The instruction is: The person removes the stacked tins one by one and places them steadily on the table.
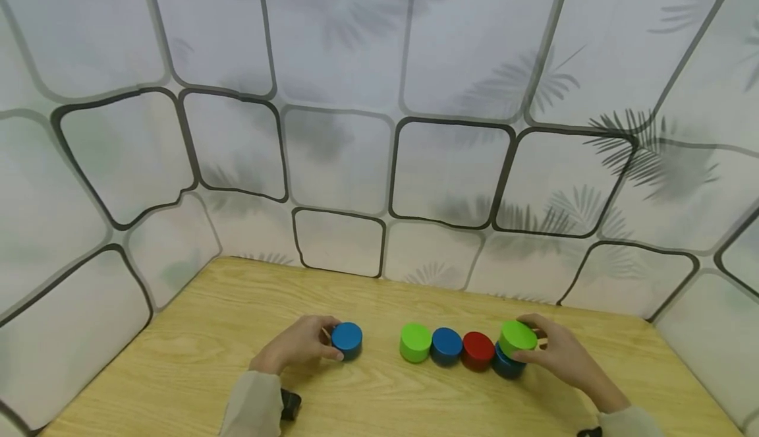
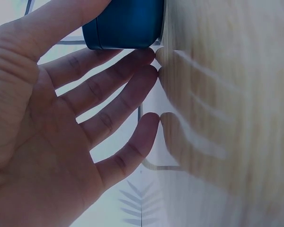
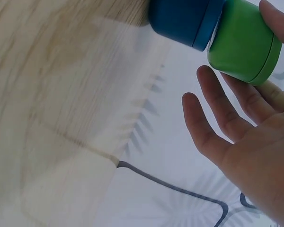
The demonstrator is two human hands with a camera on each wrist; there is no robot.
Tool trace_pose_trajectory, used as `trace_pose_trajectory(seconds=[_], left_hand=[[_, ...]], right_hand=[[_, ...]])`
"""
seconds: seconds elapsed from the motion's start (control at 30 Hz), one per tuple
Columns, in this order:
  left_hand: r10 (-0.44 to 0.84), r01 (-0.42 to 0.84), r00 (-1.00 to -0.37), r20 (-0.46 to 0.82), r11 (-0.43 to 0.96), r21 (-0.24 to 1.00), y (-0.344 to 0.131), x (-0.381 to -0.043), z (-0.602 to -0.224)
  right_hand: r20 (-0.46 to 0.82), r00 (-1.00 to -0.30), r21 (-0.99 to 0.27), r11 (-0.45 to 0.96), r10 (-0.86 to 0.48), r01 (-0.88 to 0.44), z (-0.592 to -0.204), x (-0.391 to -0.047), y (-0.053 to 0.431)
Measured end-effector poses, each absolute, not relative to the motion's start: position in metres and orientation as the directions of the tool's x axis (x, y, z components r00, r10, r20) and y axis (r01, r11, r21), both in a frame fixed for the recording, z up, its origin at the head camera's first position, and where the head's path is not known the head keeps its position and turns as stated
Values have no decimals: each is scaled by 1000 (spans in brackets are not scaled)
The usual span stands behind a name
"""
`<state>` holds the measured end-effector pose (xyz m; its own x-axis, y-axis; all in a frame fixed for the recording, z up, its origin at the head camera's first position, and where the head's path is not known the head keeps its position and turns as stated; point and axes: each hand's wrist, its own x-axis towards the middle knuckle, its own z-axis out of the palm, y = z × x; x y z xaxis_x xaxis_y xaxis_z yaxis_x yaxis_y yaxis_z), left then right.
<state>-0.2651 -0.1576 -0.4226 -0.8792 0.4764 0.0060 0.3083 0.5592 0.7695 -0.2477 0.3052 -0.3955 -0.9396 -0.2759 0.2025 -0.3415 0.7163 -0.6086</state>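
Observation:
My left hand (image 1: pixel 307 343) pinches a blue round lidded jar (image 1: pixel 346 339) between thumb and fingers at the left of the table. In the left wrist view that jar (image 2: pixel 125 23) stands at the tabletop, and the fingertips reach down to the wood. On the right, my right hand (image 1: pixel 560 351) grips a bright green round jar (image 1: pixel 518 337). That green jar (image 3: pixel 246 40) sits against the top of another blue jar (image 3: pixel 184 19), slightly off-centre, in the right wrist view. In the head view the lower blue jar (image 1: pixel 508 363) is partly covered by it.
Left of the stacked pair, a red jar (image 1: pixel 477 351), a blue jar (image 1: pixel 446 347) and a green jar (image 1: pixel 415 343) stand side by side in a row. The wooden table (image 1: pixel 356 404) ends at a patterned white wall (image 1: pixel 338 160) behind.

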Motion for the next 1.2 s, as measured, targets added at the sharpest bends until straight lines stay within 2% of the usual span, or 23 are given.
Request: trace_pose_trajectory(seconds=[0.4, 0.73, 1.2], left_hand=[[479, 313, -878, 11, 556, 770, -158, -266, -423], [469, 308, -883, 5, 572, 760, -158, -268, -424], [454, 279, -891, -13, 570, 773, -157, -268, -424]], right_hand=[[232, -944, -584, 742, -237, -329, -396, -246, 322], [203, -958, -592, 753, -204, -286, -400, -242, 333], [207, -954, -577, 761, -216, -297, -403, -243, 347]])
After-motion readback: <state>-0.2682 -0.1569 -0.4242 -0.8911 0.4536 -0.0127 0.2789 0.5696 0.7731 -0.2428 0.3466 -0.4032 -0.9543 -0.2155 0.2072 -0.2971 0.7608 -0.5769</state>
